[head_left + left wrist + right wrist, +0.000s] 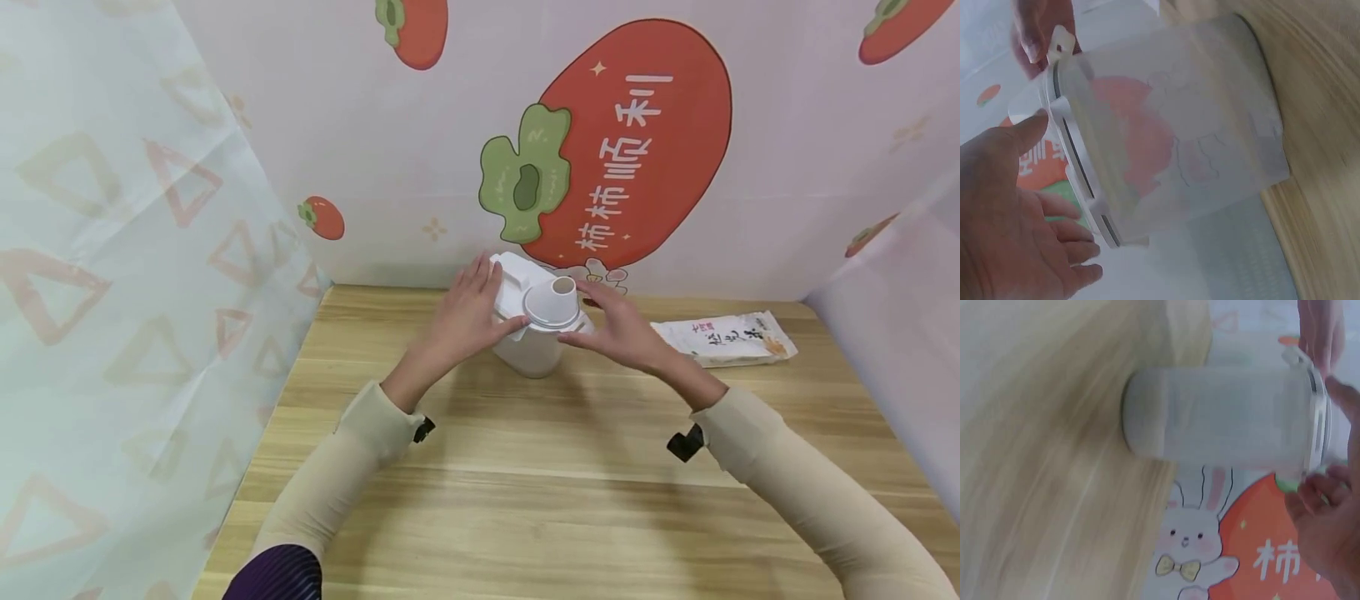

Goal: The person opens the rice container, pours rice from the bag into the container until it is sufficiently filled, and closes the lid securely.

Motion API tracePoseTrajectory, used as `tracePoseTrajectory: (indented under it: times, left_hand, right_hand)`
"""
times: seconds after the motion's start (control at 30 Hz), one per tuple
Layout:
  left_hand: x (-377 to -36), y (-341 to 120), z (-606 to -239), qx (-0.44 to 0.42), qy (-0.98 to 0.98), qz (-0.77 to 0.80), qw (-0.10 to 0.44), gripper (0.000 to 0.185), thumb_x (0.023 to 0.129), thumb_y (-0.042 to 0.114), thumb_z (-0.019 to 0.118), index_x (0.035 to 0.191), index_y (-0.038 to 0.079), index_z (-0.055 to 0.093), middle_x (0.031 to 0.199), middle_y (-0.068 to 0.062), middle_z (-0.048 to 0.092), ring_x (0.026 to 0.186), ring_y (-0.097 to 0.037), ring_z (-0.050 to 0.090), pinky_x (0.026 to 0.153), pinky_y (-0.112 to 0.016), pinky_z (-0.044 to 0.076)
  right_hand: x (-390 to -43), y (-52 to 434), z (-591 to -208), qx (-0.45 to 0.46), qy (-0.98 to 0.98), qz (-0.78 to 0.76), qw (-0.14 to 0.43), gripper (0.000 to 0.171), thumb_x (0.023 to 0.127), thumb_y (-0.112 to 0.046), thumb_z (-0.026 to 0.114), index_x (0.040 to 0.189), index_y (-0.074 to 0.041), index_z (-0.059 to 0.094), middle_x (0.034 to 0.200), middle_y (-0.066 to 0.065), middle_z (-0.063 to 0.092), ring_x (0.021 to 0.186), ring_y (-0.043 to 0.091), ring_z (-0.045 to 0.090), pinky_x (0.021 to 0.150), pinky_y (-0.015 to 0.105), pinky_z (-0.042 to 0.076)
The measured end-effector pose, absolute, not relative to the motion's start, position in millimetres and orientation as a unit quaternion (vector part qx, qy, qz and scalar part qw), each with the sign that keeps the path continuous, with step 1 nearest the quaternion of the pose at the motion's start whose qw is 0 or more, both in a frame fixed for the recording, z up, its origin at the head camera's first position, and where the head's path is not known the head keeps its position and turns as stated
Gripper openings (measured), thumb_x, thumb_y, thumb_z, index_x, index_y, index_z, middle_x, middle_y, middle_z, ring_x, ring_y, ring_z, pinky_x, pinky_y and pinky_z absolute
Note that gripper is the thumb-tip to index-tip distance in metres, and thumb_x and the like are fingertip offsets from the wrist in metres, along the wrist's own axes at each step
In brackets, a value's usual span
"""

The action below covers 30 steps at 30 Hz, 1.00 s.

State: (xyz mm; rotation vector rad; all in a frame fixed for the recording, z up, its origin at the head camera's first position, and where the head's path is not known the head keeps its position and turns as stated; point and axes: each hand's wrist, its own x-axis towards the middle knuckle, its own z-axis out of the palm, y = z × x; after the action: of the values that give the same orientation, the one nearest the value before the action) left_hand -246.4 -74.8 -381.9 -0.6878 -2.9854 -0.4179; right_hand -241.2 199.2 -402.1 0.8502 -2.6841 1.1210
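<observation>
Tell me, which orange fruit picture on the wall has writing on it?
The biggest persimmon picture, right behind the white container, carries white characters. The smaller persimmon pictures are plain.

rice bag (724, 338), wooden table (525, 500), persimmon backdrop (637, 142)

Bright, even light; wrist views blurred, soft shadows.

The head camera looks forward and down from above the near edge of the wooden table (525, 500), covering both forearms and the back wall. The left wrist camera sits close behind the left hand (1016, 231), facing the translucent container (1179, 137) side-on. The right wrist camera views the same container (1222, 419) from the opposite side, close in. All three views share the container and the table surface.
</observation>
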Motion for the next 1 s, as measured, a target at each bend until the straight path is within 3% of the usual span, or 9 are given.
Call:
tracePoseTrajectory:
  times: [0.17,0.33,0.6,1.0]
  left_hand:
    - [-231.1,-66.8,-380.5,-0.2,-0.972,-0.121,0.016,0.104,0.098,0.07,0.06,0.164,-0.004,0.03,0.172,-0.026,0.02,0.162,-0.037,0.018,0.132,-0.047,0.016]
    - [-223.8,-58.4,-383.7,-0.188,-0.975,-0.115,0.008,0.106,0.096,0.073,0.059,0.163,-0.004,0.032,0.172,-0.027,0.022,0.162,-0.035,0.019,0.132,-0.043,0.017]
    - [-224.8,-55.1,-387.8,-0.181,-0.978,-0.105,0.017,0.106,0.097,0.076,0.056,0.163,-0.003,0.033,0.172,-0.024,0.024,0.163,-0.033,0.018,0.132,-0.04,0.016]
    - [-246.6,-61.8,-393.0,-0.236,-0.964,-0.127,0.01,0.106,0.097,0.072,0.06,0.164,-0.004,0.031,0.174,-0.023,0.019,0.164,-0.033,0.013,0.133,-0.045,0.012]
  right_hand:
    - [-259.8,212.0,-399.3,0.33,-0.866,0.376,-0.007,0.093,0.081,-0.022,0.095,0.16,-0.009,0.046,0.16,0.011,0.051,0.146,0.035,0.05,0.116,0.059,0.044]
    - [-270.1,215.6,-398.6,0.356,-0.863,0.357,-0.014,0.089,0.084,-0.024,0.092,0.16,-0.01,0.047,0.164,0.011,0.047,0.15,0.033,0.045,0.119,0.059,0.04]
    - [-270.6,211.8,-402.1,0.342,-0.856,0.387,-0.021,0.078,0.087,-0.019,0.089,0.156,-0.009,0.053,0.159,0.012,0.053,0.149,0.035,0.047,0.119,0.058,0.04]
    - [-250.7,199.9,-408.4,0.28,-0.89,0.355,0.062,0.082,0.085,-0.033,0.091,0.156,-0.011,0.054,0.154,0.011,0.059,0.143,0.035,0.055,0.115,0.061,0.044]
